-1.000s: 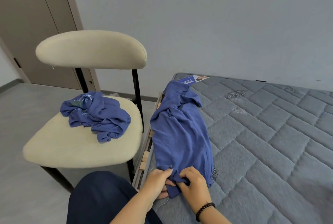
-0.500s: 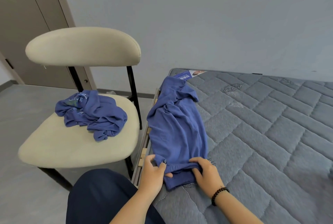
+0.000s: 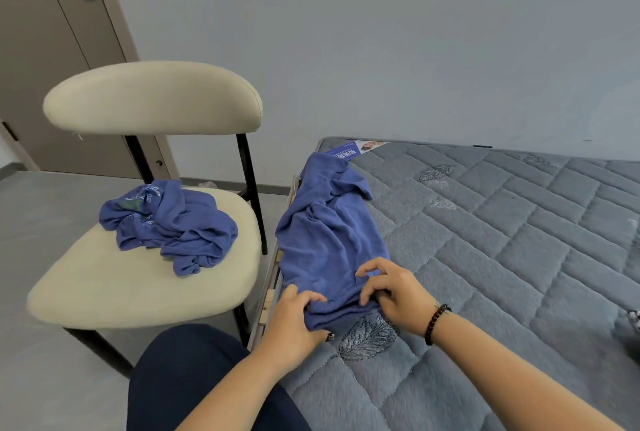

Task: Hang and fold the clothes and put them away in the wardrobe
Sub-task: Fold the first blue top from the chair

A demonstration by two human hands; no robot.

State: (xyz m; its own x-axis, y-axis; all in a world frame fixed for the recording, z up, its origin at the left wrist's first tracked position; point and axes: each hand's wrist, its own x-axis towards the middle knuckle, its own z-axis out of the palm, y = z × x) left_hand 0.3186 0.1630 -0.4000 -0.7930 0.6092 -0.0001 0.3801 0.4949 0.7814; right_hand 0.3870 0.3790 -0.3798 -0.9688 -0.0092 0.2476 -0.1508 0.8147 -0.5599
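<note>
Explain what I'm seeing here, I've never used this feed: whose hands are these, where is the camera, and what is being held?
There is no machine: a person works with bare hands, and the one picture comes from a camera worn on their head, looking forward and down. The left hand and the right hand, which wears a bead bracelet, both grip the near hem of a blue garment. It lies lengthwise along the edge of a grey quilted mattress. A second blue garment, crumpled and with a pale print, lies on the seat of a cream chair beside the bed. No wardrobe is in view.
</note>
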